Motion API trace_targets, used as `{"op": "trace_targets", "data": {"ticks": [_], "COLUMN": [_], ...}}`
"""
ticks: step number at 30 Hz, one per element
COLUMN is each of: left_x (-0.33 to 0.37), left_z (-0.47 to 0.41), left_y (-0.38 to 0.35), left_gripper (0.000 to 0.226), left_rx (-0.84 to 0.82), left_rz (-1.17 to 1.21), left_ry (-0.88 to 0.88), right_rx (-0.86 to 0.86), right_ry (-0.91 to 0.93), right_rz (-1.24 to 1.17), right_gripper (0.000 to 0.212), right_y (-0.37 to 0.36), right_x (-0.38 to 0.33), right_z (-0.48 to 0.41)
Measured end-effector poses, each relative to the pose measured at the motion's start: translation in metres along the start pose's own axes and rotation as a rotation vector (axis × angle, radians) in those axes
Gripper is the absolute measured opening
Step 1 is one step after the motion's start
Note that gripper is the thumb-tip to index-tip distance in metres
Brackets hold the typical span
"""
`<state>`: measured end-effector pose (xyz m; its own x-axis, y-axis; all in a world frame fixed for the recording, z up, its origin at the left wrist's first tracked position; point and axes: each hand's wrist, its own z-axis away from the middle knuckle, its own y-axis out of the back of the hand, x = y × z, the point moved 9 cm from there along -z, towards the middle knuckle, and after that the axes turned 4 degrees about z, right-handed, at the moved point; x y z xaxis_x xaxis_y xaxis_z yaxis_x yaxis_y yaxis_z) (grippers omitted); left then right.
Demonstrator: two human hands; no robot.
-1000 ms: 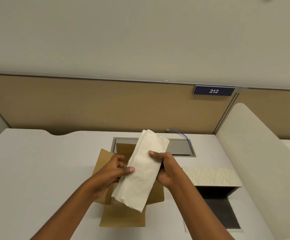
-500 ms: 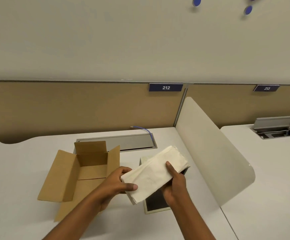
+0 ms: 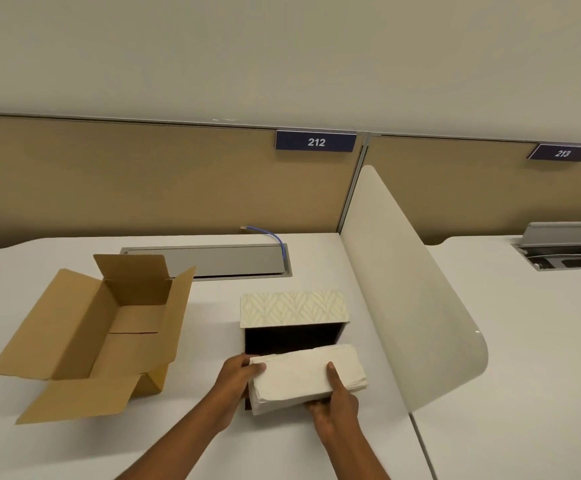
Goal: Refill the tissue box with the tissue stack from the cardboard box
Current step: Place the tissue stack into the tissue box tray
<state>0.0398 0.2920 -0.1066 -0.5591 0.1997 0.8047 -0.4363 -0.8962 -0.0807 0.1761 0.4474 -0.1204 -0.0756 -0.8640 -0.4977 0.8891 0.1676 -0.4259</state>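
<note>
Open-plan office, numbered desk signs (image 3: 315,141), tan partition panels (image 3: 143,181), white desks (image 3: 316,445), curved divider (image 3: 410,289)

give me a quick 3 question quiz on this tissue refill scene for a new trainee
1. True or false: the tissue stack is still inside the cardboard box.
2. Which hand has its thumb lying on top of the stack? A) left hand B) right hand C) neither
3. Fill the gap: the number sign right above this desk reads ___.

Key
1. False. Both hands hold the stack at the dark open side of the tissue box; the cardboard box looks empty.
2. B. The right hand supports the stack from below with its thumb on top; the left hand grips the left end.
3. 212, on the number sign.
</note>
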Motion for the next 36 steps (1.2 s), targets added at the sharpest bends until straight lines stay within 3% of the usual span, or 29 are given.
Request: {"op": "trace_targets", "data": {"ticks": [3, 11, 16, 20, 22, 24, 26, 28, 30, 32, 36], "left_x": [-0.004, -0.003, -0.004, 0.002, 0.010, 0.027, 0.042, 0.040, 0.034, 0.030, 0.023], "left_z": [-0.016, -0.044, -0.050, -0.046, -0.034, -0.011, 0.009, 0.017, 0.006, -0.010, -0.035], "left_y": [0.002, 0.010, 0.014, 0.013, 0.015, 0.011, -0.016, -0.050, -0.066, -0.071, -0.073], "left_gripper": [0.014, 0.026, 0.029, 0.039, 0.041, 0.034, 0.033, 0.053, 0.082, 0.106, 0.120], "left_rx": [0.085, 0.266, 0.281, 0.288, 0.379, 0.486, 0.424, 0.228, 0.102, 0.047, -0.071], "left_rz": [0.042, -0.077, -0.223, -0.416, -0.547, -0.717, -0.976, -1.241, -1.426, -1.580, -1.736], "left_ry": [-0.016, -0.093, -0.131, -0.227, -0.327, -0.536, -0.867, -1.069, -0.982, -0.849, -0.704], "right_rx": [0.002, -0.034, -0.084, -0.016, 0.074, 0.116, 0.059, -0.165, -0.397, -0.517, -0.615], "right_ry": [-0.016, -0.070, -0.144, -0.124, 0.089, 0.464, 0.882, 1.101, 1.130, 1.136, 1.205], "right_rz": [0.023, 0.153, 0.427, 0.802, 1.094, 1.542, 1.920, 2.107, 2.254, 2.405, 2.574], "right_gripper": [0.047, 0.052, 0.047, 0.074, 0.088, 0.095, 0.094, 0.093, 0.099, 0.108, 0.114], "right_y": [0.000, -0.004, 0.007, 0.023, 0.026, 0.008, -0.024, -0.049, -0.062, -0.070, -0.084], "right_x": [0.001, 0.009, 0.002, -0.021, -0.046, -0.073, -0.079, -0.063, -0.043, -0.033, -0.029], "right_z": [-0.014, -0.031, -0.036, -0.033, -0.035, -0.029, -0.014, -0.010, -0.019, -0.030, -0.045]}}
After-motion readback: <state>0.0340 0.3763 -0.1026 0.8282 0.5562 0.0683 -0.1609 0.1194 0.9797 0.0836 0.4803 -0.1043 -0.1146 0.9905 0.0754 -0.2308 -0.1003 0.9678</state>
